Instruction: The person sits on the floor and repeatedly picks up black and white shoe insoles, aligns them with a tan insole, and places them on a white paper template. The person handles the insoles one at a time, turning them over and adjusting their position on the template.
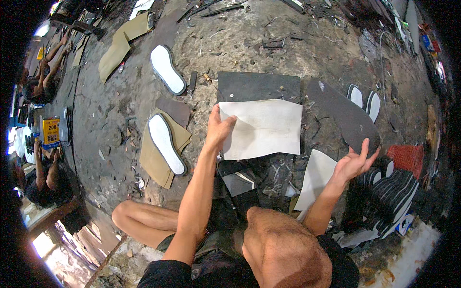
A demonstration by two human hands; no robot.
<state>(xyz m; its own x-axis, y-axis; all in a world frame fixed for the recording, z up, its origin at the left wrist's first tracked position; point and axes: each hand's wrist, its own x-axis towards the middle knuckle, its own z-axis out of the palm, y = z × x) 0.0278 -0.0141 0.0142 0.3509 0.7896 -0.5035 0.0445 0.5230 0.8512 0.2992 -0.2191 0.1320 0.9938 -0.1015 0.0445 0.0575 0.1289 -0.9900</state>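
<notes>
My left hand (221, 127) grips the left edge of a cream sheet (264, 129), thumb on top. The sheet is slightly wavy and covers part of a dark rectangular mat (259, 85). At the right, my right hand (354, 162) has its fingers on the lower end of a long, curved dark grey sheet piece (343, 109). It seems to hold that end; part of the grip is hidden. Beyond the grey piece lies a pair of white-topped shoe soles (363, 100). Another off-white sheet (317, 176) lies beside my right forearm.
White dark-edged soles (167, 69) lie at the left, one on tan sheets (156, 165). Stacked soles (391, 197) and a red basket (407, 160) stand at the right. Scraps litter the rough floor. Other people's arms (48, 170) show far left, near a yellow package (50, 133).
</notes>
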